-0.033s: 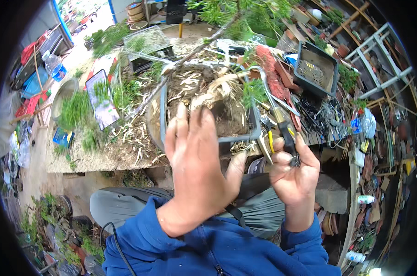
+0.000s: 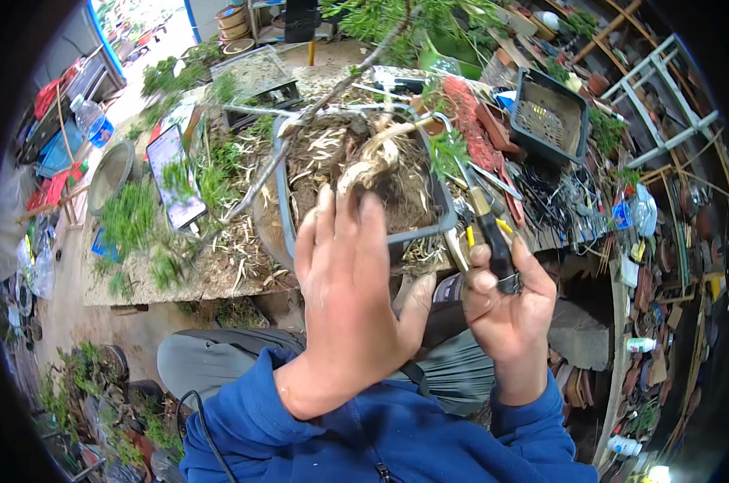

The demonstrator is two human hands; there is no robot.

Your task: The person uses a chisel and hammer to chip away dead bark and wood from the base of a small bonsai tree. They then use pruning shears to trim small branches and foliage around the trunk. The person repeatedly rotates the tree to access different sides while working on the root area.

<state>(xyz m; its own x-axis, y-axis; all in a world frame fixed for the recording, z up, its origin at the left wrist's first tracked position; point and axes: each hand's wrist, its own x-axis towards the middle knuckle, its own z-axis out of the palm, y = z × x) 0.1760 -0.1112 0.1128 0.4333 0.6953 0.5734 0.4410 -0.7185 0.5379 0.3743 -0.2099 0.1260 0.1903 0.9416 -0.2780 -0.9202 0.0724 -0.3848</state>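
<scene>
A small tree with a peeled, pale trunk (image 2: 368,171) stands in a grey rectangular pot (image 2: 417,239) of brown soil strewn with wood shavings. My left hand (image 2: 348,282) is open over the pot's near rim, fingers stretched forward. Its fingertips reach the soil at the foot of the trunk; whether they press on the wood I cannot tell. Beside the pot's right front corner, my right hand (image 2: 509,310) is closed round the black handle of a hook tool (image 2: 500,256). The tool's metal shaft points away from me and appears to end in a curve by the pot's right rim.
A phone (image 2: 175,181) lies among green clippings on the left of the worktable (image 2: 139,282). A bare branch (image 2: 324,103) slants across the pot. Past it on the right are a black plastic tray (image 2: 586,133) and tangled wire (image 2: 562,197). A metal frame (image 2: 662,109) leans farther right.
My left hand stays over the pot with slightly shifted fingers. My right hand and the hook tool have moved slightly left. The view has tilted a little.
</scene>
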